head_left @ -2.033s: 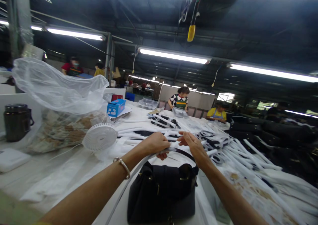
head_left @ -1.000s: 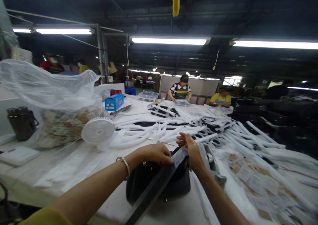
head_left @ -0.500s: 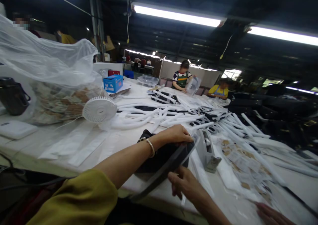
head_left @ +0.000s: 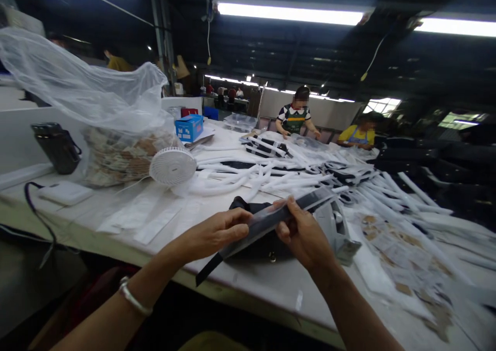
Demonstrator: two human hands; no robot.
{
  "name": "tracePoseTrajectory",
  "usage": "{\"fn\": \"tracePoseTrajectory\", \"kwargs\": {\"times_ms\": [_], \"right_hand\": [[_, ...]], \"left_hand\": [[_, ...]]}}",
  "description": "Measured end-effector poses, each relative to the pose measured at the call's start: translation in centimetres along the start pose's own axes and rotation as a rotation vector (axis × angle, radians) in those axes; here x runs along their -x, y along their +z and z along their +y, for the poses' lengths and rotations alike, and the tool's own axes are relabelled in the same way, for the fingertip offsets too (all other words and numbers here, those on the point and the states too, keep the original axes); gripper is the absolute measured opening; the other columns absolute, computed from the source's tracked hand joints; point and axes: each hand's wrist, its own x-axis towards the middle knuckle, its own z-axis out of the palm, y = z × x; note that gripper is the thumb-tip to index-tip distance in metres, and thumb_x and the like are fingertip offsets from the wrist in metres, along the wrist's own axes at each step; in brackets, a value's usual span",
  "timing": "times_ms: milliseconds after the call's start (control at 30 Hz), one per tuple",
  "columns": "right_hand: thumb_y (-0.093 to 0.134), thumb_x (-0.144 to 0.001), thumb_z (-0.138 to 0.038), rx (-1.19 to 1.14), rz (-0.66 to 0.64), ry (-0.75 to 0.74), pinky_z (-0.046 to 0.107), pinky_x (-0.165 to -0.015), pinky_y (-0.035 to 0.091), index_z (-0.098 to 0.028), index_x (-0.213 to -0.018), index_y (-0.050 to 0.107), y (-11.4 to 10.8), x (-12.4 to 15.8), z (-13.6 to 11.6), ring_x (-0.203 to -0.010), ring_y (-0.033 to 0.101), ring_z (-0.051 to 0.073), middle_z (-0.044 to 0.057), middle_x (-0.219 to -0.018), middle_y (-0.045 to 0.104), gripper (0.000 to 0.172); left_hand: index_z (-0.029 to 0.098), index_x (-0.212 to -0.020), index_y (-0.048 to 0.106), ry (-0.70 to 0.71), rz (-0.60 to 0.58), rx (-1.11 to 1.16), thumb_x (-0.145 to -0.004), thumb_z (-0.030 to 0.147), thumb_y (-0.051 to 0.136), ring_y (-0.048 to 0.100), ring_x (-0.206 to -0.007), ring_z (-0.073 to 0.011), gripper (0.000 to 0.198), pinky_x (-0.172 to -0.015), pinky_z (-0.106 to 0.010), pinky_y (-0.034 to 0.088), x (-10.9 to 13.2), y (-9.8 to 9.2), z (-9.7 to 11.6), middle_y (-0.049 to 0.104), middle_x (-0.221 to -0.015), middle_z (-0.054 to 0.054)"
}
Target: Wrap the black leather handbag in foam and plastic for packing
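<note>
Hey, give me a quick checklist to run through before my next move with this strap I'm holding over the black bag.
1. Left hand grip on the long dark strap in a clear plastic sleeve: pinched, ok.
2. Right hand grip mid-strap: ok.
3. Strap off the white table: lifted, ok.
4. Black soft handbag beneath the strap: lying on the table, ok.
5. Grey metal tool clear of the right hand: cannot tell.
6. Sleeve covering the whole strap: cannot tell.

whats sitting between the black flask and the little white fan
In the head view, a clear plastic bag stuffed with paper tags fills the stretch between the black flask and the white fan.
</note>
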Motion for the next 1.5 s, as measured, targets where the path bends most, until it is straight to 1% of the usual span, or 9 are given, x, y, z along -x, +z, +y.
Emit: {"fn": "tracePoseTrajectory", "kwargs": {"times_ms": [233, 400, 567, 800, 900, 1067, 1200, 1367, 1500], "right_hand": [[0.074, -0.079, -0.039, 0.091, -0.105, -0.044, 0.017, -0.038, 0.040, -0.017, -0.105, 0.066, 2.7, -2.5, -5.9, -0.049, 0.057, 0.009, 0.002, -0.080, 0.070, 0.034], [0.051, -0.096, -0.033, 0.052, 0.006, -0.015, 0.019, -0.041, 0.044, -0.014, -0.094, 0.067, 0.0, -5.5, -10.0, -0.048, 0.058, 0.010, 0.000, -0.063, 0.065, 0.025], [0.044, -0.100, -0.034, -0.031, 0.201, -0.006, 0.019, -0.044, 0.047, -0.015, -0.085, 0.064, -3.5, -6.9, -9.3, -0.046, 0.059, 0.010, 0.000, -0.058, 0.064, 0.031], [0.070, -0.082, -0.045, 0.585, -0.145, 0.130, 0.026, -0.059, 0.055, -0.015, -0.105, 0.068, -5.9, -3.7, -8.9, -0.069, 0.069, 0.016, 0.013, -0.105, 0.072, 0.038], [0.072, -0.078, -0.042, 0.790, -0.226, 0.193, 0.022, -0.052, 0.051, -0.014, -0.105, 0.070, -4.3, -2.4, -6.4, -0.060, 0.066, 0.013, 0.009, -0.092, 0.073, 0.039], [0.073, -0.075, -0.030, 0.781, -0.397, 0.233, 0.018, -0.043, 0.044, -0.021, -0.117, 0.064, 1.3, -1.3, 0.3, -0.054, 0.060, 0.010, 0.001, -0.087, 0.070, 0.044], [0.065, -0.079, -0.025, 0.767, -0.394, 0.163, 0.017, -0.040, 0.039, -0.017, -0.087, 0.065, 4.2, -1.5, 3.0, -0.045, 0.054, 0.009, -0.004, -0.059, 0.059, 0.012], [0.058, -0.085, -0.024, 0.948, -0.428, 0.077, 0.020, -0.043, 0.039, -0.018, -0.071, 0.064, 4.3, -1.2, 1.9, -0.048, 0.056, 0.011, -0.002, -0.056, 0.060, 0.017], [0.060, -0.090, -0.027, 1.160, -0.489, -0.367, 0.026, -0.064, 0.050, -0.024, -0.083, 0.072, 5.7, 0.1, -1.9, -0.069, 0.065, 0.015, 0.000, -0.077, 0.070, 0.014]], "left_hand": [[0.014, -0.083, 0.060, -0.158, 0.217, 0.269, -0.083, 0.063, 0.056, 0.034, -0.044, -0.0063, 0.049, -0.042, -0.017, 0.024, -1.5, -1.8, -1.2, 0.046, -0.053, 0.006], [0.012, -0.081, 0.064, -0.186, 0.261, 0.392, -0.073, 0.068, 0.065, 0.023, -0.041, -0.0040, 0.056, -0.038, -0.017, 0.011, -4.3, -3.5, -2.6, 0.041, -0.047, 0.007], [0.013, -0.069, 0.058, -0.197, 0.298, 0.482, -0.071, 0.060, 0.073, 0.015, -0.037, -0.0016, 0.050, -0.038, -0.018, 0.003, -5.3, -3.0, -4.5, 0.034, -0.041, 0.010], [0.012, -0.077, 0.060, -0.095, 0.380, 0.792, -0.076, 0.052, 0.072, 0.015, -0.035, -0.0008, 0.042, -0.034, -0.015, 0.009, -4.9, -3.5, -6.1, 0.031, -0.044, 0.011], [0.013, -0.079, 0.058, -0.011, 0.455, 0.943, -0.080, 0.046, 0.070, 0.018, -0.037, -0.0007, 0.035, -0.034, -0.013, 0.017, -5.4, -2.8, -5.7, 0.033, -0.050, 0.011], [0.015, -0.082, 0.057, 0.071, 0.541, 1.087, -0.080, 0.036, 0.074, 0.050, -0.055, -0.0046, 0.027, -0.053, -0.015, 0.045, -6.1, -0.7, -2.6, 0.056, -0.069, 0.003], [0.015, -0.080, 0.059, 0.106, 0.494, 0.939, -0.078, 0.034, 0.077, 0.060, -0.076, -0.0099, 0.026, -0.072, -0.017, 0.049, -5.8, 0.1, -0.4, 0.065, -0.082, -0.001], [0.015, -0.075, 0.058, 0.102, 0.459, 0.637, -0.083, 0.042, 0.069, 0.052, -0.065, -0.0088, 0.030, -0.059, -0.017, 0.041, -4.9, -0.3, -0.7, 0.062, -0.073, 0.001], [0.017, -0.070, 0.054, 0.002, 0.444, 0.571, -0.078, 0.051, 0.069, 0.047, -0.050, -0.0090, 0.038, -0.050, -0.020, 0.038, -4.9, -0.5, -1.9, 0.058, -0.058, 0.003]]}}
